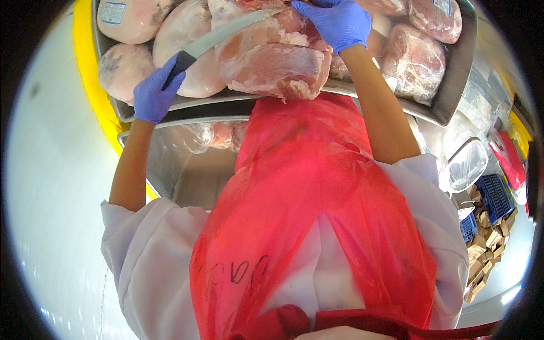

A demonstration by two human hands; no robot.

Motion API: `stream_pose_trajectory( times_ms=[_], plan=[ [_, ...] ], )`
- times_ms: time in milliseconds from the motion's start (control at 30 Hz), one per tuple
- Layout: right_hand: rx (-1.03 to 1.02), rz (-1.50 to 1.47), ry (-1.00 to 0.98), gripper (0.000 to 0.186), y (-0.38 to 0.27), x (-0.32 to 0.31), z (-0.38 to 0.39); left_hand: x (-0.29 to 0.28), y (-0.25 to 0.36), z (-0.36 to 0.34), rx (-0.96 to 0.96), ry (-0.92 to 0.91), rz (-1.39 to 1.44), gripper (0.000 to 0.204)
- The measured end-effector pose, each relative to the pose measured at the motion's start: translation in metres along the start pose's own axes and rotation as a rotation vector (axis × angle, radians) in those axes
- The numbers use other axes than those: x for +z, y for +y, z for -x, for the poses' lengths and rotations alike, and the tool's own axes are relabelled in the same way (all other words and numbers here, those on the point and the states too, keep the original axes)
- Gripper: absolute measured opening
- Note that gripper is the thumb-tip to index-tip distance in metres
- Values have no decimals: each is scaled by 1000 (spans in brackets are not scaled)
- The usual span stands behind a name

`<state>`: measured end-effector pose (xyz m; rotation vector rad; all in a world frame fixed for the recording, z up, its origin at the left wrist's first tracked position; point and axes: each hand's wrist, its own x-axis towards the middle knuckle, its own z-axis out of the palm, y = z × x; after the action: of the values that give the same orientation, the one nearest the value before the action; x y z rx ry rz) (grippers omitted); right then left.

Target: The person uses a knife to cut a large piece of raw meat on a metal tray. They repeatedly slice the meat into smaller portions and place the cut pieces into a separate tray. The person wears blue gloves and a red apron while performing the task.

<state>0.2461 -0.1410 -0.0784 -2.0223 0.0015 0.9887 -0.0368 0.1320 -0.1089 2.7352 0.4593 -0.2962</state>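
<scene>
Evidently, upper left, the knife (235, 31) is clasped by the left hand (156, 97); the right hand's (339, 25) hold cannot be told. Likely heavy, slippery meat (275, 71) is best supported underneath.

A pale, glossy surface (51, 170) – wall or floor, hard to tell – filled the left of the frame, edged by a yellow band (90, 73). Blue crates (497, 198) and heaped brown cardboard (479, 277) lay lower right, near a bright glare (511, 294).
</scene>
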Motion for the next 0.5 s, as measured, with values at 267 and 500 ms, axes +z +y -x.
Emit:
stream_pose_trajectory(
  times_ms=[267, 500],
  plan=[
    [-297, 544, 233, 32, 46, 13, -55, 9, 11, 41, 0, 74, 14, 47],
    [-649, 477, 337, 29, 72, 0, -83, 2, 26, 32, 48, 133, 93, 46]
  ],
)
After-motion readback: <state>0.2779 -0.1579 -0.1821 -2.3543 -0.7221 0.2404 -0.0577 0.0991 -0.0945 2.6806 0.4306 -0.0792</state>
